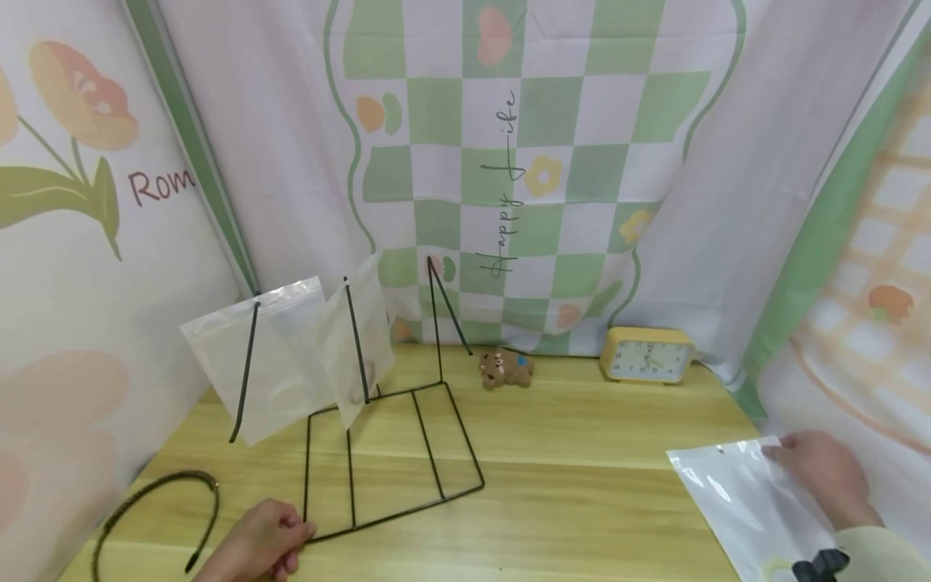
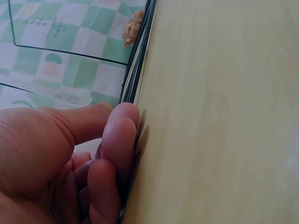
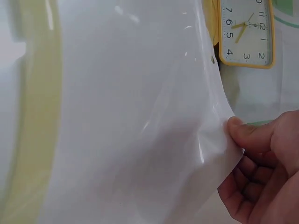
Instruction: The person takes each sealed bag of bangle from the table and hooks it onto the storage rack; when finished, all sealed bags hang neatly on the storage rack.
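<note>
My left hand [image 1: 262, 540] pinches the near left corner of a black wire display rack [image 1: 400, 512] standing on the table. In the left wrist view, the thumb and fingers of that hand [image 2: 110, 144] meet at the dark wires [image 2: 135, 70]. Two translucent zip bags, one at left [image 1: 287, 372] and one in the middle [image 1: 374, 311], hang from the rack's prongs. At the right, my right hand [image 1: 822, 469] holds a white plastic bag [image 1: 735, 493] by its corner, between thumb and fingers. A pale yellow band [image 3: 42, 93] shows on or in this bag; which cannot be told.
A dark braided headband [image 1: 182, 474] lies at the table's left. Behind the rack, a brown bear figure [image 1: 507, 369] lies by the back curtain [image 1: 560, 105]. A yellow alarm clock [image 1: 647, 356] stands at the back right. The rack's right prong [image 1: 451, 307] bears no bag.
</note>
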`<state>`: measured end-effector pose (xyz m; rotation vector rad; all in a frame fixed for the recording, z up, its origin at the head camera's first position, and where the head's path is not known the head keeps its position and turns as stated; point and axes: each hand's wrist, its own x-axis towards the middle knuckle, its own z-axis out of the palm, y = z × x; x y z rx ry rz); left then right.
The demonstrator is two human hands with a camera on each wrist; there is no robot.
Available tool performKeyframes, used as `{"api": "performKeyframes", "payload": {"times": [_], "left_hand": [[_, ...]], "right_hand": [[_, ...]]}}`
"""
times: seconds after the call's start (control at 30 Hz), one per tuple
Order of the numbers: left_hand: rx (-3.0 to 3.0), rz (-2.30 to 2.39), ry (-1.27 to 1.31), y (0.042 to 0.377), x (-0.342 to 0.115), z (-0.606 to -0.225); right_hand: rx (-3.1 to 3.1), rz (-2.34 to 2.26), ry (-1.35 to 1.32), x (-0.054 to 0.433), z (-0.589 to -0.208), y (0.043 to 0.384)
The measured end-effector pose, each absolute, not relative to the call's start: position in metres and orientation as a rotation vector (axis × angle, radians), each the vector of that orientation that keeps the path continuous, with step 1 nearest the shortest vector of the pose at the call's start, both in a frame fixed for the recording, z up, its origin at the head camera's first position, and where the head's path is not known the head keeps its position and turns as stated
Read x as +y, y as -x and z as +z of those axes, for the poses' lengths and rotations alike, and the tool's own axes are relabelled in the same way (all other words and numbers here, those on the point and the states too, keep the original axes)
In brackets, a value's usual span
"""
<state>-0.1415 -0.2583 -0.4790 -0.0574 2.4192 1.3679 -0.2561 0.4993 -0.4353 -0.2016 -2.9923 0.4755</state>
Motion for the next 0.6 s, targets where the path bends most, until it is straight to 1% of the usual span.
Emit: {"api": "performKeyframes", "payload": {"times": [0.6], "left_hand": [[2.402,1.391,0.052,0.142,-0.258,-0.481]], "right_hand": [[-2.976,0.601,0.022,0.431,-0.39,0.247]]}}
